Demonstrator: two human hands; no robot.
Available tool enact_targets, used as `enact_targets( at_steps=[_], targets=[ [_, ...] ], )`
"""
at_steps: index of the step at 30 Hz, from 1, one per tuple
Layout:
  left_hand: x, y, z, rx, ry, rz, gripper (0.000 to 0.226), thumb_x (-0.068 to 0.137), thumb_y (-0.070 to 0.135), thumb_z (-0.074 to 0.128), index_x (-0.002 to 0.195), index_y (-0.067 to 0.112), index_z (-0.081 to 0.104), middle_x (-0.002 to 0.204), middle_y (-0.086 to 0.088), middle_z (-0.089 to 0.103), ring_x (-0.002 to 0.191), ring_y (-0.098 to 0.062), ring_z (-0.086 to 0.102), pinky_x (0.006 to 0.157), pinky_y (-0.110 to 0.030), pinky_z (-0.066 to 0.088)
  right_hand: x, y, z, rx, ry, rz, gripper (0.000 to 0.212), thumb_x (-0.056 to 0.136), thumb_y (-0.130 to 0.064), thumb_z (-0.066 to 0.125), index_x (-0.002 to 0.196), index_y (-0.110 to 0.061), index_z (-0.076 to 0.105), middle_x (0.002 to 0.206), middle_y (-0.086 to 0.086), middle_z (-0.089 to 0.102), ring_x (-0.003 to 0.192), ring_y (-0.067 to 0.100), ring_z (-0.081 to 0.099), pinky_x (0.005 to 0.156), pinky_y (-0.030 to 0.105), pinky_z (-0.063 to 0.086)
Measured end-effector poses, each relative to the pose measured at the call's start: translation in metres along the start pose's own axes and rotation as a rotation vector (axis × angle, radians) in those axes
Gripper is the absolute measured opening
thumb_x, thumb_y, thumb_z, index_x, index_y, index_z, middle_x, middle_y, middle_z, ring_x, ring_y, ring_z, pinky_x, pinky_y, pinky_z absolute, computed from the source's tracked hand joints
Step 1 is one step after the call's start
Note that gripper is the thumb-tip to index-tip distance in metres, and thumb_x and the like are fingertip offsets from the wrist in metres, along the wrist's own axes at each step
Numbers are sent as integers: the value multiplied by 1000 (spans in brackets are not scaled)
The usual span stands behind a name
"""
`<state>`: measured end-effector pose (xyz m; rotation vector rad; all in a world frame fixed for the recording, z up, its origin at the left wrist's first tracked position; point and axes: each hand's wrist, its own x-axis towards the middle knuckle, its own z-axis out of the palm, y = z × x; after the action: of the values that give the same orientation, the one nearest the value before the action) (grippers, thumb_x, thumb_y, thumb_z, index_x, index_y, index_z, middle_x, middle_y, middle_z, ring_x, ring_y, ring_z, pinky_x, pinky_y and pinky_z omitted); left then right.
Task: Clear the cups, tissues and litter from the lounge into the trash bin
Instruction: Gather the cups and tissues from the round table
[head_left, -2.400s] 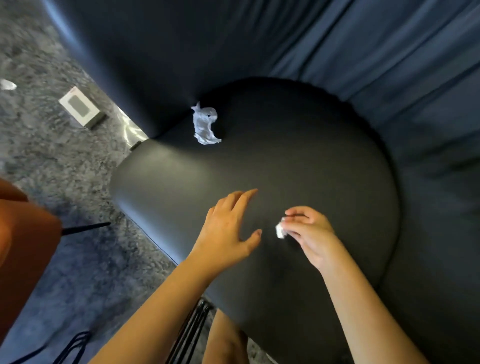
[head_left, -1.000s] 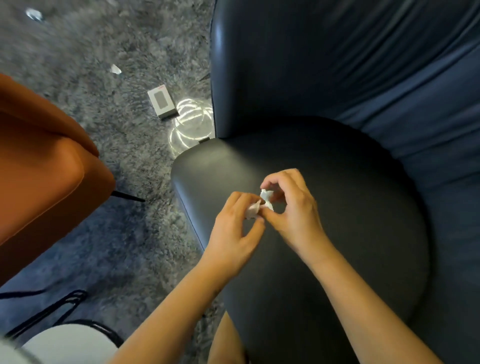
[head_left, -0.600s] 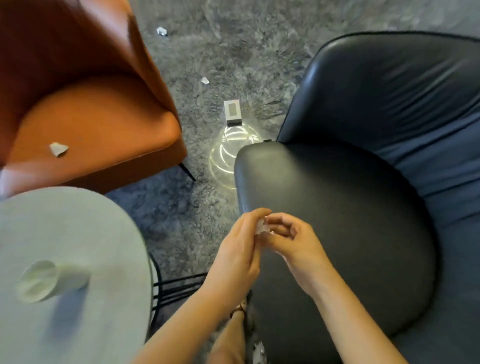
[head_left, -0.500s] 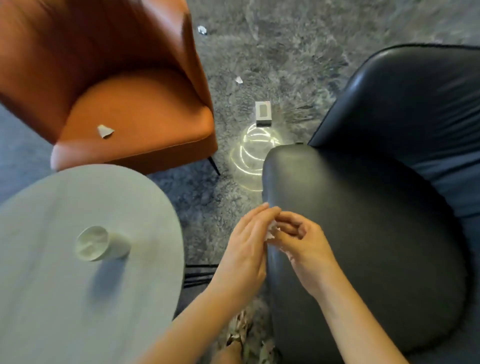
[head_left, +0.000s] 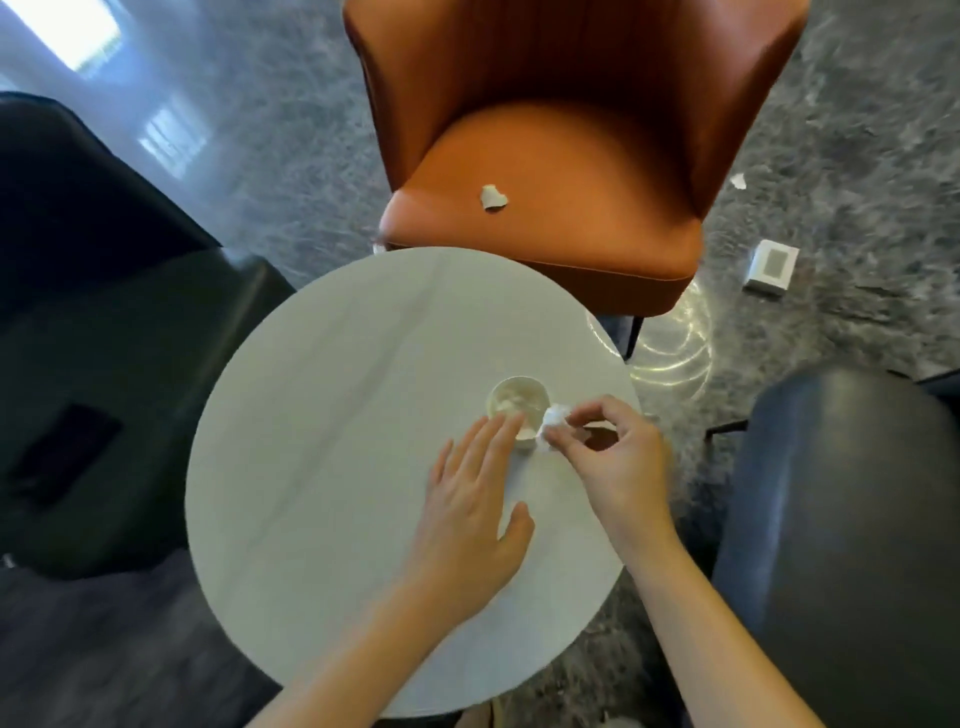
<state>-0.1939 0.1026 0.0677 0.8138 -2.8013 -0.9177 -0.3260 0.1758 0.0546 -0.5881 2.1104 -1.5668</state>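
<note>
I pinch the tissue (head_left: 554, 419) in my right hand (head_left: 618, 465), just right of the cup (head_left: 518, 408) on the right of the table (head_left: 332, 415); my left hand (head_left: 470, 501) lies open, fingers straight, touching the cup's near wall; I'd steady it there, then drop the tissue squarely inside; a careless nudge could tip it.

This is a lounge-like sitting corner — a round white table (head_left: 337, 415) stands in the middle with padded seats around it: an orange armchair (head_left: 571, 130) beyond the table, a dark armchair (head_left: 130, 364) to its left, another dark seat (head_left: 841, 519) to its right. A grey shaggy carpet (head_left: 857, 156) lies under the table. A paper cup (head_left: 519, 402) stands on the table, and a paper scrap (head_left: 493, 198) lies on the orange seat.
</note>
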Motion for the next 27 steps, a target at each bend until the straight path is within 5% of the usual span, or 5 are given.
enact_targets(
  at_steps=[9,16,20,23,27],
  targets=[
    [7,-81,-35,24,-32,-51,53,91,24,46,142,24,28,150,8,24,140,-5,10,100,-5,-13,37,26,73,-981,72,-269,2,76,-10,72,77,-11,72,75,8,65,98,35,56,87,40,22],
    [19,-106,-46,2,-50,-49,49,92,23,45,139,23,33,147,8,30,139,-5,13,100,-5,-11,34,40,84,-1194,-250,-26,75,80,-67,-2,78,-28,63,88,-11,67,133,25,27,105,46,-6],
    [25,-111,-47,-2,-52,-33,46,92,23,46,137,23,37,144,9,33,139,-6,15,105,-12,-1,41,37,88,-1258,-366,-65,59,81,-70,30,86,-21,63,92,-8,66,126,25,36,104,46,0],
    [30,-111,-48,-12,-53,-20,41,92,24,46,133,23,42,141,9,37,137,-7,20,106,-15,3,39,35,86,-1105,-243,-267,27,73,-38,74,81,-13,68,75,0,65,83,29,59,94,50,32],
    [37,-109,-51,-29,-46,-22,49,90,30,51,136,26,37,140,10,38,130,-7,27,101,-11,6,33,24,83,-914,-152,-374,26,62,-24,83,81,-15,67,75,-4,64,67,24,57,77,39,42]
  ],
)
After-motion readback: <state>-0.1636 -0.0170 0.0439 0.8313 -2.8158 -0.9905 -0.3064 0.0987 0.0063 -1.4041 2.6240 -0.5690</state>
